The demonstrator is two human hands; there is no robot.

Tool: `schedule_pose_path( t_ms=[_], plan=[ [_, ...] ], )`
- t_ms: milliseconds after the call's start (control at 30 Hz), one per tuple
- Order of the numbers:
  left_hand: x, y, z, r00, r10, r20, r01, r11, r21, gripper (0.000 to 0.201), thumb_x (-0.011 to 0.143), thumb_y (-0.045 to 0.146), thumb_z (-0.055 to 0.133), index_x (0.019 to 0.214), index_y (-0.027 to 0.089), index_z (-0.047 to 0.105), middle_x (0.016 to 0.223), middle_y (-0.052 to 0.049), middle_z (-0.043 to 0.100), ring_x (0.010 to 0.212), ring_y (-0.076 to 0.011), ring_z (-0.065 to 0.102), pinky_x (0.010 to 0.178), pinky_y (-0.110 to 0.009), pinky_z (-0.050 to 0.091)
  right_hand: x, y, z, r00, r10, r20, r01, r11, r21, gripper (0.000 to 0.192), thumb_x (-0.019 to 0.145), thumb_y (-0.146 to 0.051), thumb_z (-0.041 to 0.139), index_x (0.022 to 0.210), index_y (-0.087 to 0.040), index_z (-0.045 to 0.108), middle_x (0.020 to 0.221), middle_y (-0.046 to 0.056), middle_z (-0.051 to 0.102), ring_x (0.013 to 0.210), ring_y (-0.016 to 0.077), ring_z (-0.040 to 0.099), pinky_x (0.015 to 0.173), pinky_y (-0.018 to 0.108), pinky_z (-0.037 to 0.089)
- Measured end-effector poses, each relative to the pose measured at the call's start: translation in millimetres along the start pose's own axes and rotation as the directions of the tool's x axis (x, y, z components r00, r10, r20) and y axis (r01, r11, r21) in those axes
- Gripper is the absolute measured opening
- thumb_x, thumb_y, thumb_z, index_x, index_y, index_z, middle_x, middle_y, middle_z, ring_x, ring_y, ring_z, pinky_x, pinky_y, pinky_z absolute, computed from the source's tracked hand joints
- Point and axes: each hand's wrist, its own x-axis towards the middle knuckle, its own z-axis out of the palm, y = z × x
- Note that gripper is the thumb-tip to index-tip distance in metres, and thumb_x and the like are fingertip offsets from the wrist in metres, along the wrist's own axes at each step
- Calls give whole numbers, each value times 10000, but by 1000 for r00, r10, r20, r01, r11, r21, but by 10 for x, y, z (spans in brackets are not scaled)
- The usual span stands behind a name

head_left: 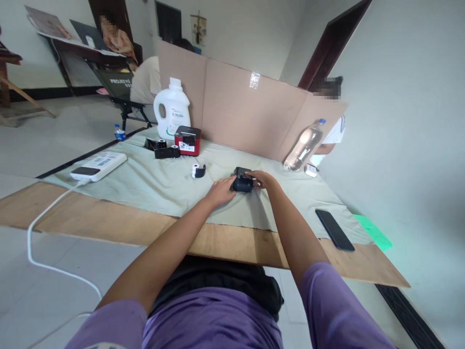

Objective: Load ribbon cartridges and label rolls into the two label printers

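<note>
**Both hands on a small black device at mid-desk**

While both arms reach forward in the head view, the left hand (221,190) and right hand (262,179) meet on a small black device (242,181) resting on the pale cloth (152,186) that covers most of the desk (138,225). The left fingers press against its near left side; the right fingers curl over its top and right side, so both hands hold it between them.

Containers stand toward 11 o'clock: a white jug (172,109), contents hidden, and just beside it a red and black box (188,140) with black rolls (164,149) at its left. A clear bottle (304,145) leans against the cardboard screen (247,109) at 1 o'clock; its fill cannot be judged.

A small white roll (198,170) lies near the device at 10 o'clock. A black phone (334,229) sits by the near edge at 4 o'clock, a white power strip (99,166) at the left edge. Bare cloth lies open between the hands and the near edge.
</note>
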Motion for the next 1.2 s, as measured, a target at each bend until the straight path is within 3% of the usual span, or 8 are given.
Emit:
schedule_pose_path(
  t_ms=[133,367,567,800,933,1000,1067,1200],
  plan=[
    [4,-29,7,1000,0,9,0,1000,-3,670,855,314,597,1497,249,419,1519,-126,512,1384,-335,498,1125,-500,384,47,157,34,999,-46,-3,46,996,78,295,810,-469,729,908,-194,680,929,70,707,783,174,630,621,251,510],
    [1,-33,-8,1000,3,14,-3,1000,-12,684,844,331,636,1490,229,433,1470,-157,557,1343,-356,532,1093,-486,408,61,269,-72,994,-81,78,55,956,288,147,870,-322,657,840,-179,641,792,67,698,693,160,624,596,248,526],
    [-25,19,-77,995,-38,96,36,999,22,723,880,380,583,1545,227,344,1493,-150,532,1369,-336,500,1120,-483,364,16,413,-183,975,-144,167,58,898,437,54,890,-152,603,892,-191,640,903,63,725,800,130,671,682,210,565],
    [68,82,-36,987,-122,102,112,989,93,763,901,487,577,1551,177,325,1470,-179,547,1418,-361,421,1132,-526,310,56,509,-205,948,-235,215,113,879,463,224,764,-172,760,981,-180,706,995,77,740,828,157,673,685,239,579],
    [188,74,14,993,-94,68,79,977,199,728,893,464,628,1491,112,408,1473,-230,527,1433,-343,413,1168,-527,244,-58,547,-113,868,-429,251,323,871,371,467,710,-296,816,1157,-201,715,1136,45,735,968,189,669,847,279,548],
    [273,80,14,997,-44,69,28,974,224,671,898,425,641,1451,92,454,1463,-235,535,1409,-321,452,1153,-477,280,-114,545,-67,835,-507,215,419,839,348,571,685,-330,824,1224,-208,683,1134,27,734,992,202,665,899,307,526],
    [410,106,23,998,-1,69,-16,971,239,644,904,398,646,1436,84,467,1459,-232,542,1398,-304,468,1132,-441,309,-110,528,-79,834,-532,146,467,822,325,615,661,-357,824,1230,-189,662,1100,32,734,953,211,668,873,327,529],
    [889,265,185,996,59,70,-73,972,223,621,897,385,671,1427,120,486,1464,-201,550,1398,-278,474,1116,-420,323,106,497,-374,859,-509,-53,510,845,158,567,633,-405,820,1113,-145,669,992,69,736,889,235,666,810,357,529]
  ],
)
